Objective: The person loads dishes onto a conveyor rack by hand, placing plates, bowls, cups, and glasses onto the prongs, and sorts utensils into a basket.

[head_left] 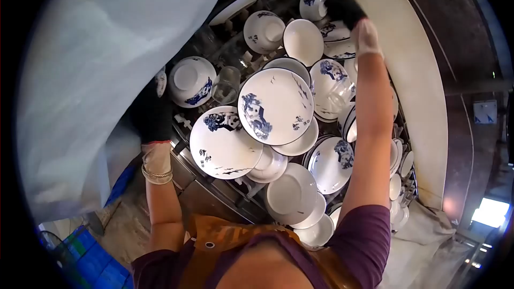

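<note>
What a spread! The big pale sheet [118, 64] sweeps down the left side, and beside it sits the dark rack [247, 60], its little upright teeth showing between the crockery. Now the plates: the large patterned plate [276, 107] lies face up in the middle, overlapping the left-hand plate [222, 152]. They look stacked this way simply because space is tight, each one leaning on whatever is underneath.

On to the bowls! The upturned bowl [191, 81] has its foot in the air, mouth down, which probably keeps it steady on its rim; the tilted bowl [264, 32] farther up shows its foot too. Tucked just beside the first is a clear glass [226, 86], seemingly propped in the gap.

And the hands, both in dark gloves! The left hand [152, 109] is low by the sheet's edge, near a small patterned dish [160, 82]; shadow swallows its fingers, so open or closed, I can't tell. The right hand [345, 9] reaches to the far end, right beside a small bowl [312, 4]. Blur hides those fingers: grip or mere touch, no telling.
</note>
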### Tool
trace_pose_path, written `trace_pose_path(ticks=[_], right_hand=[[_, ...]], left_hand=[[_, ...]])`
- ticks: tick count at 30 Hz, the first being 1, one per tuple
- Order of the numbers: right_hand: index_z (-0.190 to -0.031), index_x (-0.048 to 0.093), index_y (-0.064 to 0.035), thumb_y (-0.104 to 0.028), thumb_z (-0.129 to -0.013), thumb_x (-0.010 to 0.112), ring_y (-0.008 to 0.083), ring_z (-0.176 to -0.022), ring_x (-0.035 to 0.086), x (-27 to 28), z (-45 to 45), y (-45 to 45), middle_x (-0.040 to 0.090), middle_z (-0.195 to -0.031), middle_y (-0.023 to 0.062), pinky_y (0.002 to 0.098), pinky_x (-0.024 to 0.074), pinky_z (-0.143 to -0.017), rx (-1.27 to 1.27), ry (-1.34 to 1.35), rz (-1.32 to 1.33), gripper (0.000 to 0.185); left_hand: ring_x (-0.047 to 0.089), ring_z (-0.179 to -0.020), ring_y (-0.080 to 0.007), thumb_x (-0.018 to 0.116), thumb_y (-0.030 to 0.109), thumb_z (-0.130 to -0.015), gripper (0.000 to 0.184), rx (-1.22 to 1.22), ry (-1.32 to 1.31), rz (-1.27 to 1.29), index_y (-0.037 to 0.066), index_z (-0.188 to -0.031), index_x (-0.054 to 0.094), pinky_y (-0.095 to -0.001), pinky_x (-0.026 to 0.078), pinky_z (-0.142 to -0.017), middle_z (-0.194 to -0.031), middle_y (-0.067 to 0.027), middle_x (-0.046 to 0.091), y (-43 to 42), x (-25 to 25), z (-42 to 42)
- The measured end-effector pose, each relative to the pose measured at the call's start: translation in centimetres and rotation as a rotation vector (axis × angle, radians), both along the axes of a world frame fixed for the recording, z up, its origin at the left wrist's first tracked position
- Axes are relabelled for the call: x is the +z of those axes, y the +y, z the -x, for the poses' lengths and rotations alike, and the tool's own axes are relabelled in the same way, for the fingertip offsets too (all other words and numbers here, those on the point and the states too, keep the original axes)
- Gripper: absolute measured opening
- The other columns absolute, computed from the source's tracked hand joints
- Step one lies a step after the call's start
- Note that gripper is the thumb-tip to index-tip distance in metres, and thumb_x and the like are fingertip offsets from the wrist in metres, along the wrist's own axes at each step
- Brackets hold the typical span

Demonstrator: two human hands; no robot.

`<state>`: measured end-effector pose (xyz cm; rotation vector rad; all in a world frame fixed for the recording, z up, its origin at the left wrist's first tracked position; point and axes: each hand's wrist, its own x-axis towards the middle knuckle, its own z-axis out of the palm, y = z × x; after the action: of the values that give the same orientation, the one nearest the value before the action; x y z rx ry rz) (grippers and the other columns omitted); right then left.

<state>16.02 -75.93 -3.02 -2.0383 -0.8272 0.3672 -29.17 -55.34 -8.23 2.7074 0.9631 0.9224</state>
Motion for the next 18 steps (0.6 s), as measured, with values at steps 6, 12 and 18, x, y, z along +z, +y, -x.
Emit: trace_pose_path(ticks=[6, 12, 18], right_hand=[[-0.097, 0.065, -0.0130, -0.032, -0.071, 0.063, 0.0313, -0.088, 0.060, -1.2, 9.7, -0.8, 0.064, -0.092, 0.0140, 0.0421, 0.0478, -0.076, 0.054, -0.819, 0.374, 0.033], [-0.099, 0.065, -0.0171, -0.039, -0.080, 0.058, 0.0316, -0.086, 0.060, -1.9, 17.3, -2.2, 0.064, -0.092, 0.0127, 0.0396, 0.0480, -0.075, -0.072, -0.759, 0.166, 0.030], [-0.104, 0.062, -0.0080, -0.030, -0.083, 0.057, 0.0302, -0.090, 0.061, -0.8, 18.9, -3.6, 0.064, -0.097, 0.0161, 0.0357, 0.0474, -0.080, 0.442, -0.182, 0.195, 0.031]], left_hand=[[0.056, -0.068, -0.0200, 0.051, 0.018, -0.085, 0.013, 0.131, -0.072, -0.395, 0.007, -0.084, 0.059, -0.0329, 0.044, -0.059, -0.072, -0.0097, 0.056, 0.8, 1.8, 0.7], [0.047, -0.052, -0.0116, 0.050, 0.017, -0.087, 0.015, -0.112, -0.891, 0.833, 0.012, -0.073, 0.052, -0.0261, 0.036, -0.044, -0.059, -0.0015, 0.046, -1.3, 1.4, -0.1], [0.040, -0.047, -0.0073, 0.049, 0.017, -0.088, 0.019, -0.295, -1.412, 1.572, 0.015, -0.069, 0.047, -0.0232, 0.030, -0.039, -0.054, 0.0028, 0.039, -3.4, 3.3, 0.1]])
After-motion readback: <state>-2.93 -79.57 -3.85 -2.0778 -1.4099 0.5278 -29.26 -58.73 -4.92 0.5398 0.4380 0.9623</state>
